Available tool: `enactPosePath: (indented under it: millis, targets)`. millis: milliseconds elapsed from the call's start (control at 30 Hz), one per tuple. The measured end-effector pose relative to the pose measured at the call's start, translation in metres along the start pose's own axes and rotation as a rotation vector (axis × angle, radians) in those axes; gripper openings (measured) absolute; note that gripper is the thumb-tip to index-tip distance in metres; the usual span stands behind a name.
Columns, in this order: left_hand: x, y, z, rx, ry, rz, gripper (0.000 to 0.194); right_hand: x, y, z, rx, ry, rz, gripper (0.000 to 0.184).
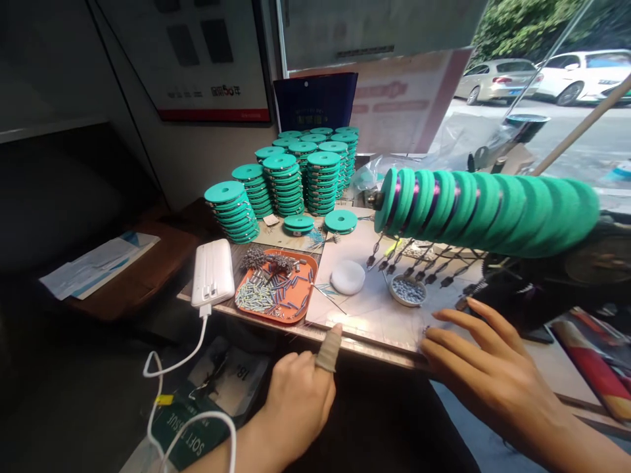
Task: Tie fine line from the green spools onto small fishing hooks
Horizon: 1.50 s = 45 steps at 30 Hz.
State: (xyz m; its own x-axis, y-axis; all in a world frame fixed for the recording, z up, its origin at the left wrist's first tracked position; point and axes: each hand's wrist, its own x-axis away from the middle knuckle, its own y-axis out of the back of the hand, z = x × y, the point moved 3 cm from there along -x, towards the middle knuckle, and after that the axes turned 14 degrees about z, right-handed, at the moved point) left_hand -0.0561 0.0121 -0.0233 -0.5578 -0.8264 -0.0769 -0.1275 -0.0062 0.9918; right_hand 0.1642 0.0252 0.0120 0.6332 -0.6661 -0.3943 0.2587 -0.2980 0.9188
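My left hand is at the front table edge, its index finger, in a beige finger sleeve, stretched to the board. The other fingers curl in; anything inside them is hidden. My right hand hovers by the board's right side, fingers apart, a tiny dark piece near its fingertips. Above it extends a row of green foam spools on a shaft, dark metal swivels hanging below. A small dish of grey pellets and a round white disc lie on the white board.
An orange tray holds metal parts and small tubes. Beside it rests a white power bank with a cable hanging down. Stacked green spools stand at the back. Dark machinery is at right, with a window behind.
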Motion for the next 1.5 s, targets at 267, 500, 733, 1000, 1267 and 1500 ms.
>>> enactPosePath:
  millis: [267,500,733,1000,1267,1500]
  targets:
    - [-0.033,0.033,-0.035,1.317,-0.078,-0.158,0.012,-0.009,0.025,0.006,-0.427,-0.284,-0.190,0.005]
    - [-0.073,0.018,-0.060,2.089,0.007,-0.252,0.012,-0.014,0.027,0.014,-0.595,-0.344,-0.346,0.008]
    - [-0.075,0.019,-0.067,2.174,0.010,-0.159,0.011,-0.015,0.031,0.015,-0.555,-0.364,-0.304,0.013]
    - [-0.073,0.014,-0.063,2.100,0.040,-0.123,0.012,-0.014,0.041,0.011,-0.350,-0.294,-0.129,0.011]
    - [-0.075,0.016,-0.056,2.075,-0.026,0.165,0.020,-0.021,0.042,0.009,-0.362,-0.178,-0.046,0.016]
    - [-0.076,0.016,-0.055,2.135,-0.023,0.089,0.022,-0.017,0.040,0.005,-0.464,-0.204,-0.033,0.014]
